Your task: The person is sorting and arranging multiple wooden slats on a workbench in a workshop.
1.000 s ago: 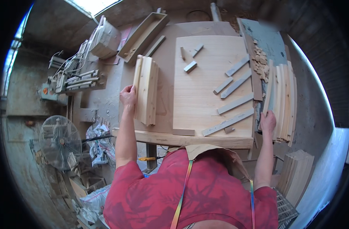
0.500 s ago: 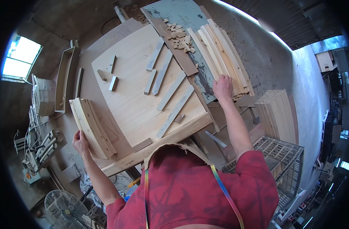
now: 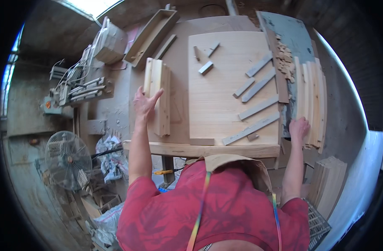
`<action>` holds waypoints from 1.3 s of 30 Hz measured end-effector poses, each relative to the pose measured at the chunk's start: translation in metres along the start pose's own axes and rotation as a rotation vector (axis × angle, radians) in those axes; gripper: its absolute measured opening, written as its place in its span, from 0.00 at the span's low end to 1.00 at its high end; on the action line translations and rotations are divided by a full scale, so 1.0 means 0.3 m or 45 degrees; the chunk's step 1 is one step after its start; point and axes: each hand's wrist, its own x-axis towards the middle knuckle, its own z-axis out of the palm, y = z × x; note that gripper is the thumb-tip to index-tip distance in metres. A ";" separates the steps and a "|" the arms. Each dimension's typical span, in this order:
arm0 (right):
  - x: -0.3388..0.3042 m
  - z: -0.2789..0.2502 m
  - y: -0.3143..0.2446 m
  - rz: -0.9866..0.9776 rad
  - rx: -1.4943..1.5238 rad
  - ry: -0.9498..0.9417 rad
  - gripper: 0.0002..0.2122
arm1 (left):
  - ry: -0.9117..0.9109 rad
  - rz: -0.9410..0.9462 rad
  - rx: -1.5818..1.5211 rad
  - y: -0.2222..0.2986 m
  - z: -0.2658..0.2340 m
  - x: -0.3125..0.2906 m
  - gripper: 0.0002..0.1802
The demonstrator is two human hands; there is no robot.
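At the left of the workbench stands a stack of pale wooden strips. My left hand rests against its left side, thumb spread away from the fingers and lying over the top. Off to the right, my right hand has its fingers curled over the near end of a wooden strip, the leftmost of another pile of long strips. The undersides of those fingers are hidden. Between my hands lies a broad pale wooden board with several grey angled-end bars on it.
Small wood offcuts are heaped beside the right pile. A long wooden trough sits at the back left. Along the bench front runs a thick wooden edge. A fan stands at lower left, more stacked wood at lower right.
The view has swung left. My left hand has shifted farther up its stack, and its thumb has spread. My right hand stays at the near end of the right pile, now at its leftmost strip.
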 end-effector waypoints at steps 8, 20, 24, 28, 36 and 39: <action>0.009 0.049 -0.140 0.027 0.145 0.048 0.20 | 0.030 0.005 0.301 -0.032 -0.029 -0.029 0.53; 0.055 0.041 0.067 0.218 0.823 -0.323 0.22 | 0.501 0.425 0.151 0.074 0.027 -0.097 0.49; -0.029 -0.062 0.093 0.277 1.377 -0.463 0.19 | 0.401 0.621 -0.279 0.244 0.045 -0.211 0.39; -0.102 -0.183 0.083 0.034 1.906 -0.312 0.17 | 0.106 0.765 -0.539 0.405 0.075 -0.327 0.33; -0.274 -0.506 -0.417 -0.674 2.136 -0.444 0.07 | -0.464 0.818 -1.262 0.850 0.011 -0.438 0.38; -0.369 -0.390 -0.691 -0.715 2.225 -0.474 0.09 | -0.714 0.835 -1.870 0.937 -0.054 -0.446 0.44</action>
